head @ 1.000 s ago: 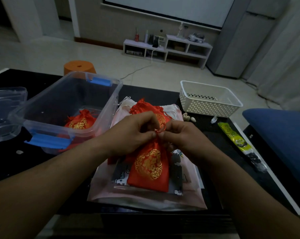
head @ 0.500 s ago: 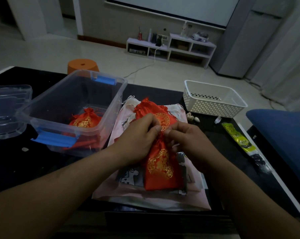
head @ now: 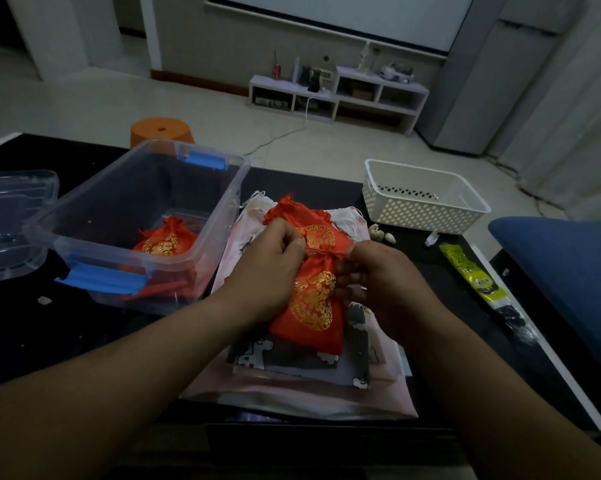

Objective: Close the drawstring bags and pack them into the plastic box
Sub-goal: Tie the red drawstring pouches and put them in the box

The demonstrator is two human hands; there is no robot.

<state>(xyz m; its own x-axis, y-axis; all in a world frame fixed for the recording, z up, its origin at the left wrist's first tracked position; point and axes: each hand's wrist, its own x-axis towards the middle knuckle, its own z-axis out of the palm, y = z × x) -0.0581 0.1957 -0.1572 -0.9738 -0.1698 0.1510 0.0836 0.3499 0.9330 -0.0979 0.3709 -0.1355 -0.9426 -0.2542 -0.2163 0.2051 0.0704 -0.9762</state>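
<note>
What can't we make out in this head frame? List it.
1. Cord at neck of red bag, head view: left hand and right hand cover it; tied or not, unclear.
2. Lid, head view: cut off by left edge.
3. Yellow packet print, head view: too small, dim.

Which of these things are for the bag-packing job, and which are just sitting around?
For the job: held red bag, its string pinched by the left hand and right hand; packed red bag; plastic box.
Just lying about: white basket; green packet; orange stool.
</note>
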